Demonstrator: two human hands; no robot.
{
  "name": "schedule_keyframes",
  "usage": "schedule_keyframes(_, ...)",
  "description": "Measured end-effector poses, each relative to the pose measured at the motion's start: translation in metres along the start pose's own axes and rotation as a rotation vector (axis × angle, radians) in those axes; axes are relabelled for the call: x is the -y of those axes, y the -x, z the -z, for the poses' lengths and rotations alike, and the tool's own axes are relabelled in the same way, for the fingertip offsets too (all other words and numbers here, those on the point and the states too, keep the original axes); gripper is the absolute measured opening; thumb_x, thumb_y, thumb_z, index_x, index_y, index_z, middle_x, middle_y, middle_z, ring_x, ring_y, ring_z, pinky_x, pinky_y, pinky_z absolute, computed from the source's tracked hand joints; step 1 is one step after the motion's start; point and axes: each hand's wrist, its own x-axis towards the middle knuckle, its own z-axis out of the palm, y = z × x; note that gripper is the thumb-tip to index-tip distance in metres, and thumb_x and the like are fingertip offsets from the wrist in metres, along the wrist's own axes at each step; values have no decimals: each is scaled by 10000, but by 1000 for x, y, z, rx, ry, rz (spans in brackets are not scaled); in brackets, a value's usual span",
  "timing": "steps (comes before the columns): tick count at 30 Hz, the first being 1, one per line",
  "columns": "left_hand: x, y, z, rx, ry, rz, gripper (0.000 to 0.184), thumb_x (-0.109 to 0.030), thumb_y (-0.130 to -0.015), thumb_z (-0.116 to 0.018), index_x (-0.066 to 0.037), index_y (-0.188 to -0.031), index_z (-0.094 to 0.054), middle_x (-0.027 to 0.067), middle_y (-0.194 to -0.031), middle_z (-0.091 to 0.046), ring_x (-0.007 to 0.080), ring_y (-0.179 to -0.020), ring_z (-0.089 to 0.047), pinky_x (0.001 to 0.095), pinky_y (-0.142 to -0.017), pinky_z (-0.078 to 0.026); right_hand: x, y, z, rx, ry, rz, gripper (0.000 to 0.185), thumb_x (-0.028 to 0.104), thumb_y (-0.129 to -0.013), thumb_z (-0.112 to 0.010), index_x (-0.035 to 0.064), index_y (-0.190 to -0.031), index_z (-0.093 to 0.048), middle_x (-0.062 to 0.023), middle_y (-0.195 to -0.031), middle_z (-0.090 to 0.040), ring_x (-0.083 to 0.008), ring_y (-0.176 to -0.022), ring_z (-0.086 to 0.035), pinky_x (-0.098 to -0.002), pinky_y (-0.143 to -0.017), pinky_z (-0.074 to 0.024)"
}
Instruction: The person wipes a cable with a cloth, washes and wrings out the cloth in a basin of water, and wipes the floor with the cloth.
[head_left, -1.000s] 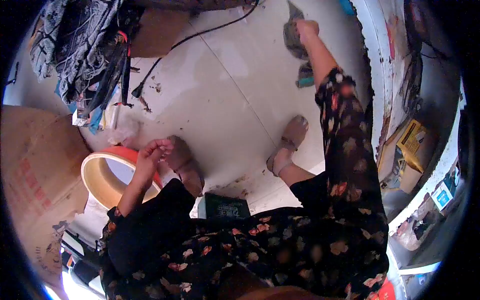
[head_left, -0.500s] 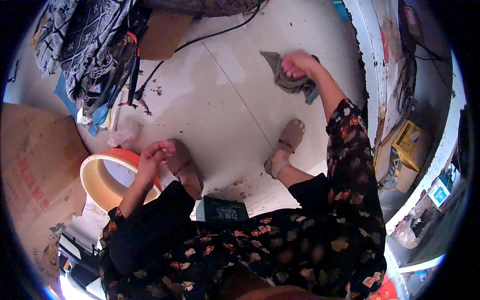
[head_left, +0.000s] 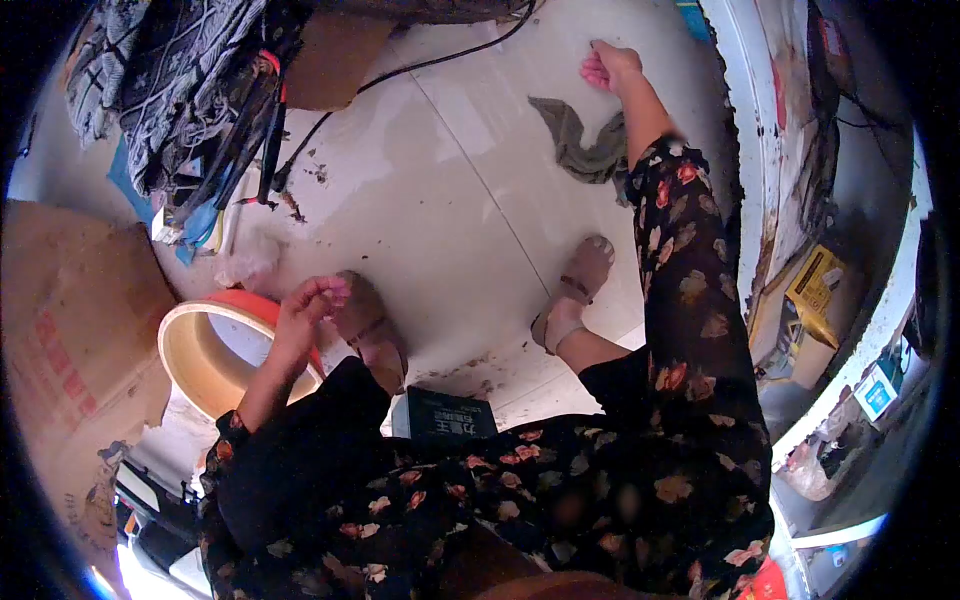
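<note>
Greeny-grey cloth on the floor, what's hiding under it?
Pale floor tiles show all around the cloth, but whatever is right underneath is covered, so I can't tell. The right sleeve hides a bit of its edge too.

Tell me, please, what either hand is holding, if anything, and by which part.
The left hand and right hand hold nothing visible; curled fingers could hide something small. The cloth lies on the floor.

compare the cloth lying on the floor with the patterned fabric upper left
The floor cloth is plain grey-green; the patterned fabric mixes dark and light.
The floor cloth lies in a loose curve; the patterned fabric is bunched in a bigger heap.
Both look rumpled.
</note>
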Motion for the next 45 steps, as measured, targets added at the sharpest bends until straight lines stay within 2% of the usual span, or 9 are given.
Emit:
schedule_keyframes(13,-10,1,-3,-13,38,28,258,-55,-885,-443,-29,-1093,-595,43,-1010,-637,120,-924,-572,256,-796,-437,-6,7,-7,-79,94,107,233,267,-844,-580,39,-797,-571,-118,-758,-654,-261,-698,-646,-396,-635,-543)
schedule_keyframes(16,-3,0,1,-16,10,25,253,-59,-889,-448,-28,-1095,-592,45,-1005,-639,118,-918,-571,252,-795,-437,-33,24,-13,-389,700,771,158,187,-826,-584,34,-864,-599,-155,-818,-644,-339,-740,-630,-427,-659,-514)
schedule_keyframes(18,0,1,2,-15,-11,34,248,-59,-891,-451,-25,-1093,-592,46,-1001,-639,118,-913,-570,250,-794,-437,-58,83,-26,-298,559,999,271,182,-798,-596,85,-1050,-576,-153,-1036,-605,-369,-914,-571,-433,-763,-469)
schedule_keyframes(23,-3,3,0,-21,-57,-20,222,-89,-907,-468,-32,-1083,-590,50,-1000,-636,138,-906,-584,274,-797,-461,-119,137,-7,-176,1140,1488,393,174,-832,-571,87,-1212,-521,-177,-1059,-560,-342,-983,-546,-422,-877,-430)
schedule_keyframes(24,-4,3,0,-25,-76,-36,221,-92,-907,-470,-33,-1083,-591,48,-999,-636,137,-905,-583,275,-791,-462,-118,138,-5,-189,899,996,414,126,-828,-558,82,-1238,-521,-151,-1118,-534,-338,-1027,-517,-441,-884,-422)
schedule_keyframes(26,-6,5,0,-37,-33,-27,226,-71,-906,-463,-20,-1083,-594,48,-1002,-637,122,-906,-573,258,-799,-448,-119,86,26,-399,1128,1074,406,110,-834,-545,53,-1235,-524,-124,-1139,-534,-329,-1055,-500,-445,-883,-422)
schedule_keyframes(29,-6,6,2,-55,-6,5,229,-64,-906,-462,-18,-1086,-595,46,-1007,-636,112,-905,-568,245,-805,-437,-92,14,48,-773,1018,1011,408,133,-844,-549,121,-1251,-526,-102,-1124,-532,-323,-1042,-491,-451,-851,-441)
schedule_keyframes(36,-1,3,2,-38,-8,26,225,-84,-918,-462,-31,-1096,-589,37,-1006,-637,102,-901,-571,236,-794,-432,-32,18,5,-591,585,758,292,343,-764,-663,256,-1040,-623,-99,-1086,-527,-324,-1074,-466,-447,-874,-432)
schedule_keyframes(45,-4,4,0,-42,-57,-10,194,-134,-916,-494,-64,-1067,-594,36,-984,-630,131,-878,-587,275,-777,-469,-27,-40,21,-328,550,635,314,437,-704,-689,227,-934,-645,-96,-1100,-534,-342,-1101,-455,-452,-931,-401)
